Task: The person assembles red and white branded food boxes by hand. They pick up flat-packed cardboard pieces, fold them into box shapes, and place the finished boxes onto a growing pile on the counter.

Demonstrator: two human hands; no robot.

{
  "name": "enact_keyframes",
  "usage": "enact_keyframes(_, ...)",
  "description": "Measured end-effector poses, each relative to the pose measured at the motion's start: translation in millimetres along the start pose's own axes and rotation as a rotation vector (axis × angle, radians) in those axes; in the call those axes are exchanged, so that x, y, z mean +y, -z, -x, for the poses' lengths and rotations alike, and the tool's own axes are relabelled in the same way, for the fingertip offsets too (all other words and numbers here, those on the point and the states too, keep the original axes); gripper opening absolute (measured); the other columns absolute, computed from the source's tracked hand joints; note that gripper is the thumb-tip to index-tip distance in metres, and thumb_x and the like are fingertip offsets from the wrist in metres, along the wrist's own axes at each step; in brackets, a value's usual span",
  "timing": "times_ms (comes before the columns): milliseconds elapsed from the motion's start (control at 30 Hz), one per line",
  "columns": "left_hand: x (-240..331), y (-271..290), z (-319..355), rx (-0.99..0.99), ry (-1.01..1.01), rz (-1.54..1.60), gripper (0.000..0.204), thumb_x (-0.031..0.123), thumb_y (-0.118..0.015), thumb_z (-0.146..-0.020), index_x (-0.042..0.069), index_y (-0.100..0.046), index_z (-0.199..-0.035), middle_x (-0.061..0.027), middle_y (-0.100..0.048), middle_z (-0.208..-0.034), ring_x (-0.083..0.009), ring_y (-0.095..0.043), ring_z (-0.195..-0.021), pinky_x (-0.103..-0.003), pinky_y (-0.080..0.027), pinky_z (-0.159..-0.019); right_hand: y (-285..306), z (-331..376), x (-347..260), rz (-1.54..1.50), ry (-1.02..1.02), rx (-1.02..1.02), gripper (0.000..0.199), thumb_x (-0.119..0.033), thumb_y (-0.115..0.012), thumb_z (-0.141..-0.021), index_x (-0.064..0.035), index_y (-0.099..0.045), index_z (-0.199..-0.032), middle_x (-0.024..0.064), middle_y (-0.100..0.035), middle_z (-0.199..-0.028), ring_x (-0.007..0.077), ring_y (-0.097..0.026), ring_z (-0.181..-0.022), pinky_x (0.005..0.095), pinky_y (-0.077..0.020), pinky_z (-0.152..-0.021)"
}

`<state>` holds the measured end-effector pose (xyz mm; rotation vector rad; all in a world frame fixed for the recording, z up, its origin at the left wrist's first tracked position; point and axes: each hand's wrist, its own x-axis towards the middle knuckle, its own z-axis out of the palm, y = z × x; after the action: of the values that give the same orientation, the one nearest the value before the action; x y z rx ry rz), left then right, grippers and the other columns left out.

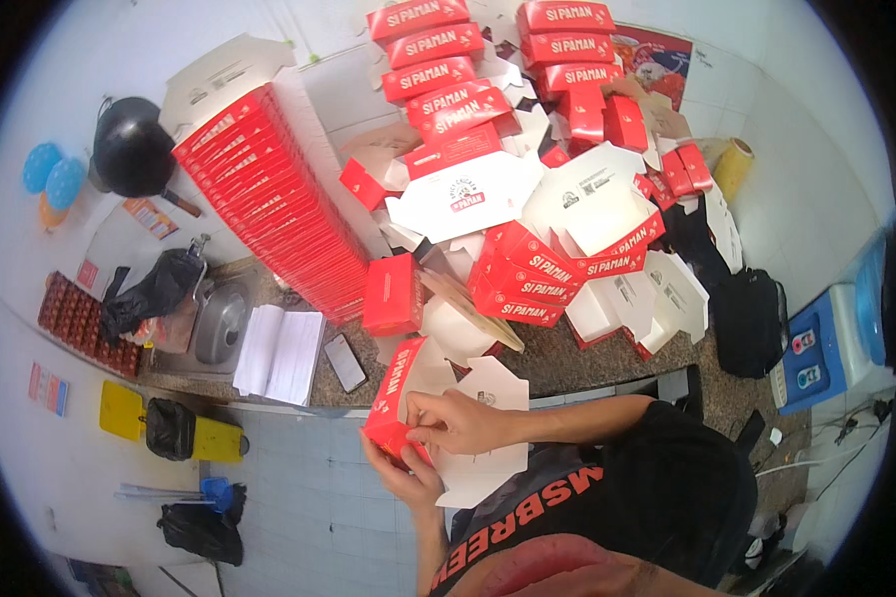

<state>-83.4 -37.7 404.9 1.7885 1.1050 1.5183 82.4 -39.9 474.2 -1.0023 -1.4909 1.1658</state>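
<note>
Carton in hand: red-and-white takeaway carton (420, 398), half folded, held just off the near edge of the tabletop (607, 350), its white flaps spread open toward the person's chest.
Stacked cartons: long slanting row of flat red cartons (269, 194) leaning across the left of the tabletop, well apart from the hands.
Loose heap: folded red boxes (523, 279) and open white blanks (587, 199) piled over the middle and right, with two columns of closed red boxes (438, 60) against the far wall.
Tabletop: dark speckled stone, running left to a small metal sink (219, 323).
Black bag: dark bag (752, 318) at the right end, beside a blue water dispenser (826, 348).
Paper pad: white sheets (279, 353) lying near the sink, left of the held carton.
Right hand: right hand (463, 423) on top of the carton, fingers curled and pinching a flap at its red corner.
Left hand: left hand (403, 473) beneath the carton, cupping its lower red edge from below and grasping it.
Relation: carton sits between the two hands, touching both, right above and left under.
Phone: dark phone (344, 361) flat on the tabletop, just beside the paper pad and near the carton's upper left.
</note>
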Motion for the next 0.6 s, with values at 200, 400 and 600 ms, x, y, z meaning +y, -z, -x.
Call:
enact_keyframes(200,10.0,25.9,-2.0,-0.082,-0.060,-0.180,0.065,0.021,-0.051,-0.105,-0.009,-0.026,-0.157,-0.0309,-0.053,-0.140,-0.0376,-0.060,-0.122,-0.043,-0.048,-0.102,18.9,-4.5,-11.8,0.231,0.230,0.062,0.016,-0.004,-0.078,-0.087,0.0019,-0.064,-0.089,0.0109,-0.069,-0.084,0.0191,-0.070,-0.081,0.0318,-0.0558,-0.071)
enact_keyframes(400,5.6,17.4,-0.1,0.012,-0.061,-0.061,0.073,0.025,-0.055,-0.103,-0.009,-0.021,-0.158,-0.0354,-0.049,-0.145,-0.0472,-0.058,-0.127,-0.050,-0.050,-0.101,-1.9,1.6,5.2,-0.320,0.077,-0.091,0.021,-0.015,-0.074,-0.096,0.0005,-0.065,-0.107,0.0072,-0.068,-0.109,0.0149,-0.064,-0.104,0.0335,-0.0536,-0.093)
enact_keyframes(600,50.4,-21.6,-39.6,0.110,-0.494,0.070,0.079,0.026,-0.060,-0.101,0.001,-0.015,-0.161,-0.0338,-0.040,-0.153,-0.0511,-0.043,-0.140,-0.056,-0.041,-0.111,52.4,-23.1,-124.4,-0.054,0.201,-0.071,0.047,-0.021,-0.068,-0.100,0.0023,-0.053,-0.137,0.0109,-0.067,-0.124,0.0173,-0.061,-0.117,0.0356,-0.0465,-0.105)
